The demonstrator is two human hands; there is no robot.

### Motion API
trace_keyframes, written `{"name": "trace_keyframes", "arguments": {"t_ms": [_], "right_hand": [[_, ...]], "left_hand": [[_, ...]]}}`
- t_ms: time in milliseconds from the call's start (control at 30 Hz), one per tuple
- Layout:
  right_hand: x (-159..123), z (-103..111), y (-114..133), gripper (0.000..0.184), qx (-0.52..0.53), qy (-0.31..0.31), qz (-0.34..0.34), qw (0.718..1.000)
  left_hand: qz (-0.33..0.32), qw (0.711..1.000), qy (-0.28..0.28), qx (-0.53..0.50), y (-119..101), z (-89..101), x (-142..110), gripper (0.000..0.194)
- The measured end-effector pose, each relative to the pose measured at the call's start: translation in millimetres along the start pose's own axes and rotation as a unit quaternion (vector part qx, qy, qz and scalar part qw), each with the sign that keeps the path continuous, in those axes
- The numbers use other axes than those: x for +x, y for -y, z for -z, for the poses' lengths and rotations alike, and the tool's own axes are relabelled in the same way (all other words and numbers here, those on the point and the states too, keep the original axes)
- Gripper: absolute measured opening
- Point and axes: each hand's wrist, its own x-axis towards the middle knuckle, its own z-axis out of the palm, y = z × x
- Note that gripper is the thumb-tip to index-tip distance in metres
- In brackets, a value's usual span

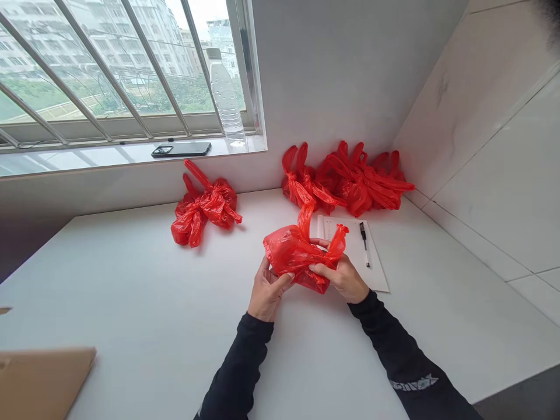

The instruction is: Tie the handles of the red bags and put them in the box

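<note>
1. Left hand and right hand clasp the bag near the frame's centre.
2. Light thumb pressure should suit its thin plastic.
3. Supporting both sides should keep it steady.

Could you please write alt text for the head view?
A person's left hand and right hand hold a red plastic bag over a white table. More red bags sit near the wall in two clusters, with a pen on a notepad nearby. A smartphone and clear plastic bottle rest on the windowsill.
</note>
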Motion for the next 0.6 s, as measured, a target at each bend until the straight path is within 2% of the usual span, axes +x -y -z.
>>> {"name": "trace_keyframes", "arguments": {"t_ms": [200,433,600], "right_hand": [[-1.7,-0.4,0.3,0.058,-0.017,0.018,0.012,1.000],[-2.0,1.5,-0.1,0.049,-0.029,0.035,0.016,0.999],[-2.2,1.2,-1.2,0.053,-0.066,0.037,0.019,0.997]], "left_hand": [[0.004,0.998,-0.052,-0.035,-0.9,1.7,1.4,0.043],[0.003,0.997,-0.063,-0.049,-7.0,-0.4,0.7,0.037],[0.005,0.995,-0.084,-0.061,-8.5,-1.8,0.6,0.033]]}}
